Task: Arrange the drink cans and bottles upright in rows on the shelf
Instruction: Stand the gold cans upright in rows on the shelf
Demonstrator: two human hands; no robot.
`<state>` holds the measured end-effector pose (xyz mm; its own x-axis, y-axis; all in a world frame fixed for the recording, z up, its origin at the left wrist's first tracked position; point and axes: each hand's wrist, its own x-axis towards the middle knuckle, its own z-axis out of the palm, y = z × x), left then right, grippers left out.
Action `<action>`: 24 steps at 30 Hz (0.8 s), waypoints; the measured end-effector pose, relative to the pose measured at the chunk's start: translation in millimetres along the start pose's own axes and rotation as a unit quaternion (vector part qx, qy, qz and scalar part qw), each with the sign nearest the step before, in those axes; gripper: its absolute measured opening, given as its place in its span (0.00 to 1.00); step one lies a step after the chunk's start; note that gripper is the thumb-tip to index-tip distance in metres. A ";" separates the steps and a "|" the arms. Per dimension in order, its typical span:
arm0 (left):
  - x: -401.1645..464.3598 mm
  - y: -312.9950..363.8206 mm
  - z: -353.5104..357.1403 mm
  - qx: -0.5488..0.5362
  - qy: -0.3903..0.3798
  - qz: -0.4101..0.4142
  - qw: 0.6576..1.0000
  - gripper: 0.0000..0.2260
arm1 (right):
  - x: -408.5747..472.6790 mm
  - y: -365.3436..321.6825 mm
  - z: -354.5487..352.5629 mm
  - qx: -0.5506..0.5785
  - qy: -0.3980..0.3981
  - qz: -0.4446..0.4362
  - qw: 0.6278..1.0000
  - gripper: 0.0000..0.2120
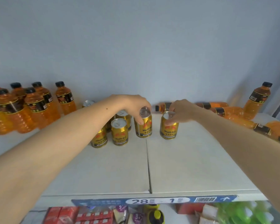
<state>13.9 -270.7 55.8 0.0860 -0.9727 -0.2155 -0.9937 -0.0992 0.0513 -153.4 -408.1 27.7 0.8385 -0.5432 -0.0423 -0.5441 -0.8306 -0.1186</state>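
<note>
On the white shelf (192, 159) stand several gold cans with silver tops. My left hand (134, 105) grips the top of one upright gold can (144, 128) in the middle. My right hand (181, 111) grips the top of another upright gold can (169, 130) just to its right. More cans (119, 135) stand in a cluster to the left, partly behind my left forearm. Several orange bottles with black caps (34, 107) stand upright at the back left. Other orange bottles (228, 112) lie on their sides at the back right, and one bottle (257, 101) stands at the far right.
A seam (148, 162) runs front to back down the shelf's middle. A blue price strip (153, 200) lines the front edge. Below it, a lower shelf holds red packs (63, 215), snack bags and green packages. A grey-blue wall backs the shelf.
</note>
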 end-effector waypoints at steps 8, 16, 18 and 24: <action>-85.6 -13.0 19.3 -0.004 -0.014 0.015 1.000 0.28 | -31.5 -78.7 4.8 -0.022 -0.017 -0.030 0.999 0.28; -146.6 -40.9 44.2 0.018 -0.020 -0.038 0.999 0.28 | -43.0 -147.2 14.0 -0.026 -0.023 -0.092 0.995 0.32; -162.9 -51.3 49.7 0.020 -0.015 -0.064 0.998 0.27 | -43.4 -163.4 16.1 -0.023 -0.021 -0.100 0.994 0.32; -195.1 -79.3 72.1 0.012 -0.009 -0.093 0.996 0.24 | -49.0 -206.7 35.8 0.004 -0.005 -0.118 0.993 0.26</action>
<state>70.8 -57.9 23.4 0.2678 -0.9340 -0.2364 -0.9621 -0.2724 -0.0136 -81.0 -205.4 18.7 0.9428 -0.3327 -0.0228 -0.3326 -0.9334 -0.1350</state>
